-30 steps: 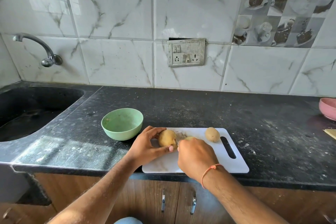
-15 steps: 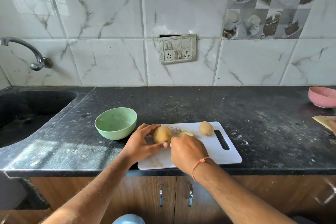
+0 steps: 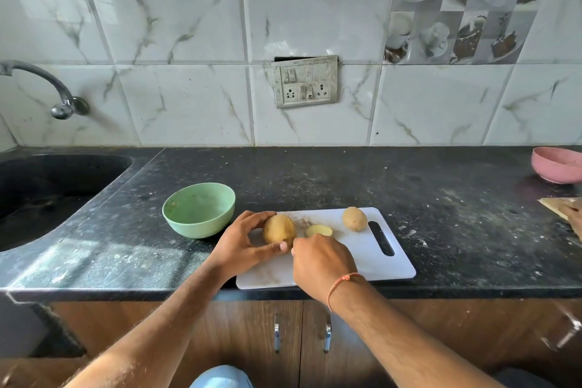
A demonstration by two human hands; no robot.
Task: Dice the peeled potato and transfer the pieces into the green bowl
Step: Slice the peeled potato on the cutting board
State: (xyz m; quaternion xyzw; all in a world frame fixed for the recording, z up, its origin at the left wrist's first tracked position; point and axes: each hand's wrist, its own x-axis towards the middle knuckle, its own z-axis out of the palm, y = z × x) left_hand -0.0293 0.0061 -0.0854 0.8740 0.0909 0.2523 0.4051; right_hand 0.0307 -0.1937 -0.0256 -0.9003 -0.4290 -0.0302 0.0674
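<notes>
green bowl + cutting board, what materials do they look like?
Green bowl: likely plastic or melamine, matte pastel, uniform colour, thick rounded rim. Cutting board: likely white plastic, thin flat sheet, moulded slot handle, smooth and faintly stained.

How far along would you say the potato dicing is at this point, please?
Early. One cut piece lies on the cutting board. The left hand holds a potato there, and the right hand is curled beside it; any knife is hidden. A second potato sits untouched. The green bowl holds no pieces yet.
</notes>
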